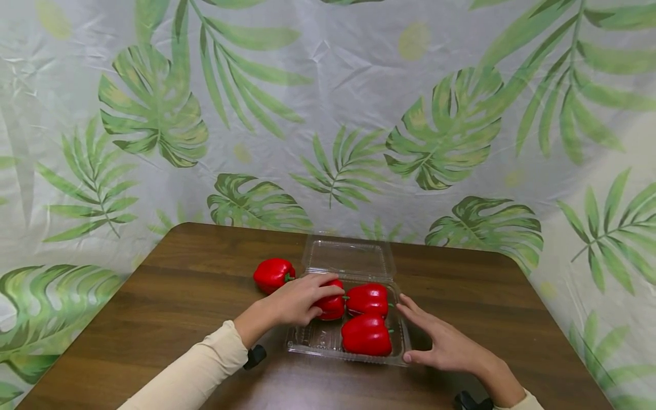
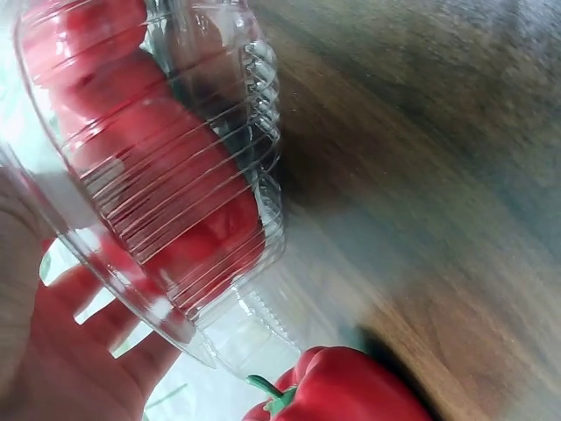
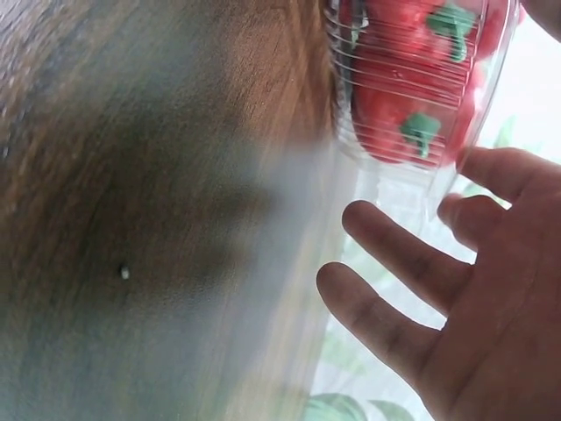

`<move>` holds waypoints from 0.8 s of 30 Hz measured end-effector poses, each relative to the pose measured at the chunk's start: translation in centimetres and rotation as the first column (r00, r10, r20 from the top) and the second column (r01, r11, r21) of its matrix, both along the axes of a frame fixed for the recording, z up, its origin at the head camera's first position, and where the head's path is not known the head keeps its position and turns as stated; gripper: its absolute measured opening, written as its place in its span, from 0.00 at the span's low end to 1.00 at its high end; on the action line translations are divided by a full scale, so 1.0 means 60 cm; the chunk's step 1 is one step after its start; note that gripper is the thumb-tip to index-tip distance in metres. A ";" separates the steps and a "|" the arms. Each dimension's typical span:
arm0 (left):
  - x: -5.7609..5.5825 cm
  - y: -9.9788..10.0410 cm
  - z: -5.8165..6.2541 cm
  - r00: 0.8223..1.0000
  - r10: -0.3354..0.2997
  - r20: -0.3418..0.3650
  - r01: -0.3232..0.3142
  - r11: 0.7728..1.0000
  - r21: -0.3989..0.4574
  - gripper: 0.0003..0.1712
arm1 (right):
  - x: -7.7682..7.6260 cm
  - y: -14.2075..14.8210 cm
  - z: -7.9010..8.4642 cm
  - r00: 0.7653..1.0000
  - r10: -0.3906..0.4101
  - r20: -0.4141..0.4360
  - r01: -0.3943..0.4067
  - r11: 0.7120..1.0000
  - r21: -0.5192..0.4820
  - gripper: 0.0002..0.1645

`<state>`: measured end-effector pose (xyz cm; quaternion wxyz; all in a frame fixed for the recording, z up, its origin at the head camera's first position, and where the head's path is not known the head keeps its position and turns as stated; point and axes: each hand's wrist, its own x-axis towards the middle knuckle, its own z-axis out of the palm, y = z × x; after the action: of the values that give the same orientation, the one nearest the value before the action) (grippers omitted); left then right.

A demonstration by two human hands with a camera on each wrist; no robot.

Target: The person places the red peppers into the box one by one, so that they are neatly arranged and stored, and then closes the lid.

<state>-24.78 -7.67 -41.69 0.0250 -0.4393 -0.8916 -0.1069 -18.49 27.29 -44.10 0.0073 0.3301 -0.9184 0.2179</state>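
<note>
Inside the clear container [image 1: 319,340], the left hand [image 1: 297,300] grasped a red pepper [image 1: 332,309] beneath its fingers; the right hand [image 1: 445,341], fingers released, touched the container's right side.

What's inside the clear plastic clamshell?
Three red bell peppers: two on the right, one back-left, partly covered by the left hand. Front-left, the base shows bare; beneath the peppers it's hidden.

Brn wood table [image 1: 195,279] has clr box [image 1: 316,340] & 1 red pepper [image 1: 273,275].
</note>
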 end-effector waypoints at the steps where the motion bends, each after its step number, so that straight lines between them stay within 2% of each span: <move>1: -0.001 0.000 -0.001 1.000 0.000 -0.003 0.000 1.000 -0.001 0.32 | 0.000 0.000 0.000 1.000 -0.001 0.002 0.001 1.000 -0.001 0.53; 11: -0.003 -0.002 -0.005 0.999 -0.011 -0.037 0.011 1.000 -0.005 0.32 | 0.000 0.001 -0.001 0.999 -0.006 0.033 0.006 1.000 -0.007 0.52; 19: -0.001 0.004 -0.005 1.000 0.005 -0.018 -0.005 1.000 -0.012 0.32 | 0.000 0.005 -0.004 0.999 -0.007 0.032 0.007 1.000 -0.003 0.52; 24: 0.001 0.003 -0.007 0.999 0.015 -0.031 -0.015 1.000 -0.004 0.30 | 0.001 0.003 -0.002 0.999 -0.005 0.044 0.005 1.000 -0.009 0.53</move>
<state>-24.70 -7.48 -42.09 0.0387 -0.4341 -0.8947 -0.0978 -18.45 27.48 -44.20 -0.0110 0.3228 -0.9182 0.2294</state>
